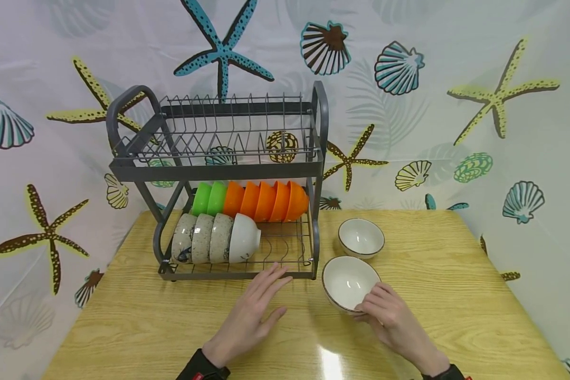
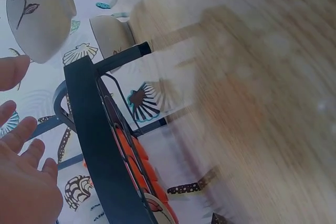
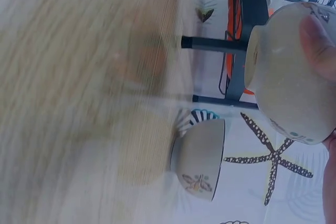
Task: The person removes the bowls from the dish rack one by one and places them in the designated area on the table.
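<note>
A white bowl with a thin dark rim (image 1: 349, 279) is pinched at its near right edge by my right hand (image 1: 389, 316). In the right wrist view the thumb lies along the outside of this bowl (image 3: 294, 72), which is held above the table. My left hand (image 1: 252, 311) is held with its fingers stretched forward, just before the rack's front edge, and grips nothing. Another white bowl (image 1: 361, 237) stands upright on the table behind the held one; its flower print shows in the right wrist view.
A two-tier dark dish rack (image 1: 218, 171) stands at the back left, its upper tier bare wire. On the lower tier, green bowls (image 1: 209, 199) and orange bowls (image 1: 266, 203) line the back; speckled bowls (image 1: 201, 238) and a white bowl (image 1: 244, 240) are in front. A patterned curtain hangs behind.
</note>
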The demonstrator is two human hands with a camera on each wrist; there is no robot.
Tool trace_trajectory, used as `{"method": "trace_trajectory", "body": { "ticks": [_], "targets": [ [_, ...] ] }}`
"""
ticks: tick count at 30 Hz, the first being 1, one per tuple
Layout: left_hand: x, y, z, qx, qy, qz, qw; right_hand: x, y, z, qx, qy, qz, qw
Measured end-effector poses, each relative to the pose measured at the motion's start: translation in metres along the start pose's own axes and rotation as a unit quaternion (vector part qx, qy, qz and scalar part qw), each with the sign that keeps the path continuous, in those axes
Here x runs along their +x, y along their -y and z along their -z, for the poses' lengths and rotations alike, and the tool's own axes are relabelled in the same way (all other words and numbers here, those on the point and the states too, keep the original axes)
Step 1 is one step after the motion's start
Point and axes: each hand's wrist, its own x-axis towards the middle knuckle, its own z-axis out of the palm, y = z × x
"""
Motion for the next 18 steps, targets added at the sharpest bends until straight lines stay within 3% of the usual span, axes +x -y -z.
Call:
{"method": "trace_trajectory", "body": {
  "ticks": [18],
  "targets": [
    [-0.010, 0.006, -0.002, -0.015, 0.016, 0.042, 0.9989, -0.015, -0.032, 0.006, -0.068, 0.004, -0.040, 0.997]
  ]
}}
